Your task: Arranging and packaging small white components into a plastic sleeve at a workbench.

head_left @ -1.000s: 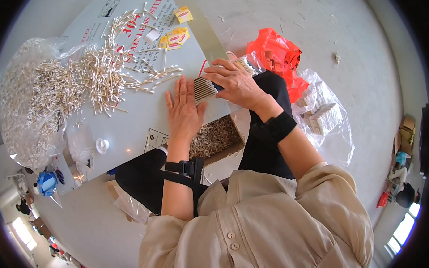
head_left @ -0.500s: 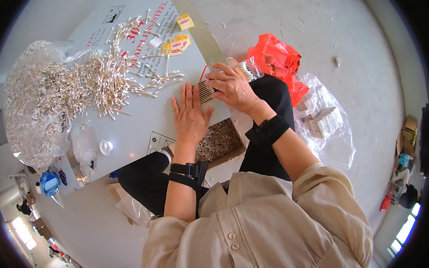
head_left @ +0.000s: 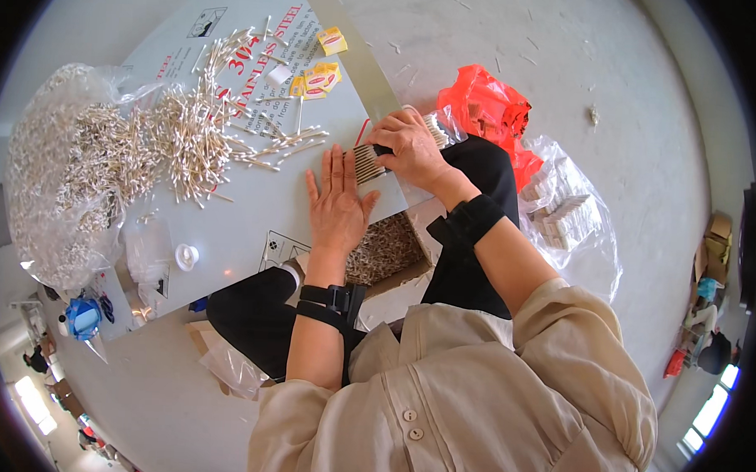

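A row of cotton swabs (head_left: pixel 366 164) lies side by side at the table's right edge, their sticks showing between my hands. Flat on the table, my left hand (head_left: pixel 341 206) has its fingers stretched out against the row's left end. My right hand (head_left: pixel 414 150) bends over the row with curled fingers, gripping it from above; its fingertips are partly hidden, and a dark patch beneath them is unclear. Past its knuckles, white swab tips (head_left: pixel 437 131) show beside some clear plastic (head_left: pixel 455 129). A large pile of loose swabs (head_left: pixel 190 142) spreads to the left.
A clear bag of swabs (head_left: pixel 64 175) stands far left, near a white round lid (head_left: pixel 186 257). Small yellow boxes (head_left: pixel 321 80) lie at the back. Below the table edge is a carton of swabs (head_left: pixel 386 249). Red (head_left: pixel 482 106) and clear bags (head_left: pixel 570 214) sit at right.
My right hand has curled its fingers in more and shifted slightly over the row. My left hand stays flat, almost in the same place.
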The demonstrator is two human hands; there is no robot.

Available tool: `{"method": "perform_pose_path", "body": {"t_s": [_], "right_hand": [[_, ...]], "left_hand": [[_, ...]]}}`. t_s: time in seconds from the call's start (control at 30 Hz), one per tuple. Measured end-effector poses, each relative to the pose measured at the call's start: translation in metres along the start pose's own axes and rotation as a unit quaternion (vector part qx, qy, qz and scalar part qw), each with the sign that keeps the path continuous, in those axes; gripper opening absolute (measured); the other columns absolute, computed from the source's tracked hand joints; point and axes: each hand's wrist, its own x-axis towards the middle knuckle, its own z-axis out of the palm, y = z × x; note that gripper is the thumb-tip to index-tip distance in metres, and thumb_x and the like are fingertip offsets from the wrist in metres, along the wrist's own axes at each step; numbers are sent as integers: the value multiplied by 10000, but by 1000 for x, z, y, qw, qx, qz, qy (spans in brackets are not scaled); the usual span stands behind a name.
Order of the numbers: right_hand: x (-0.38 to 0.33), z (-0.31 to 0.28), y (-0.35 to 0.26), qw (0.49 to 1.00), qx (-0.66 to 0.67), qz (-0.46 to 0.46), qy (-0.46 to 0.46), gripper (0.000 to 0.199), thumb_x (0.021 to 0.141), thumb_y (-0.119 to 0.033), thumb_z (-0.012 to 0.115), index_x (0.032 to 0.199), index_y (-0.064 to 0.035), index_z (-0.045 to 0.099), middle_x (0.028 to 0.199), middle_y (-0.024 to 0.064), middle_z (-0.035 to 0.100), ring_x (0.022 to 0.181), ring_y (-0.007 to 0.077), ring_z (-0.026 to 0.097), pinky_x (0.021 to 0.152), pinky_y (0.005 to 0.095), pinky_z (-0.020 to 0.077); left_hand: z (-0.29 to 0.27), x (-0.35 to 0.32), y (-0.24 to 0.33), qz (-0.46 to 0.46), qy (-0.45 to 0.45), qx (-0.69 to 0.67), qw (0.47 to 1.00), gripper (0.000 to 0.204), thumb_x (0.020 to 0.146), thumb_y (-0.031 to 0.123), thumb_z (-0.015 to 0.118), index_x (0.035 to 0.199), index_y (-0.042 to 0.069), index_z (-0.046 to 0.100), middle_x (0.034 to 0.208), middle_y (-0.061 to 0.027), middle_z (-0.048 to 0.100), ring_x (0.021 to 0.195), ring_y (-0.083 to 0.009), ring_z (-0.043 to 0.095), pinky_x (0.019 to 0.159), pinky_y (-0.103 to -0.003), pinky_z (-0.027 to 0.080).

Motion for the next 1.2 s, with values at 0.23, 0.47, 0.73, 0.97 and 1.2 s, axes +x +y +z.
{"method": "perform_pose_path", "body": {"t_s": [0.23, 0.47, 0.73, 0.97, 1.2], "right_hand": [[-1, -9, -4, 1000, 19, -1, -11, 499, 605, -168, 800, 1089, -123, 693, 1049, 31, 619, 1106, 244, 491, 1051, 403, 328], [-3, -9, -2, 997, -28, -32, -69, 540, 629, -186, 800, 1149, -130, 666, 1075, 42, 608, 1137, 270, 485, 1079, 431, 298], [-23, -27, 22, 980, -169, 46, 89, 506, 892, -297, 597, 1376, -187, 492, 1466, 91, 419, 1393, 309, 329, 1140, 507, 221], [-37, -15, 46, 995, -73, 70, 0, 458, 974, -340, 487, 1422, -244, 460, 1528, 104, 349, 1431, 306, 275, 1160, 506, 194], [-36, -13, 47, 998, 25, 66, -4, 424, 991, -279, 471, 1395, -155, 498, 1525, 162, 323, 1424, 376, 264, 1163, 463, 240]], "left_hand": [[-1, 0, 0, -9, -3, 10, 1000, 739, 941, 435, 518, 1509, 39, 260, 1589, -143, 211, 1488, -272, 144, 1184, -532, 76], [-1, 1, 3, -9, -2, 4, 1000, 717, 944, 409, 523, 1501, 33, 275, 1590, -139, 212, 1488, -266, 142, 1186, -527, 76], [-2, 2, 1, -19, -10, -7, 1000, 736, 934, 380, 552, 1519, 55, 245, 1596, -126, 199, 1486, -260, 149, 1196, -500, 82], [-1, 9, 12, -9, -18, -3, 1000, 762, 933, 390, 555, 1530, 63, 212, 1602, -118, 185, 1488, -256, 146, 1199, -489, 88], [4, 20, 28, 6, -21, -3, 1000, 780, 928, 405, 561, 1526, 46, 211, 1603, -133, 165, 1489, -266, 133, 1197, -489, 99]]}}
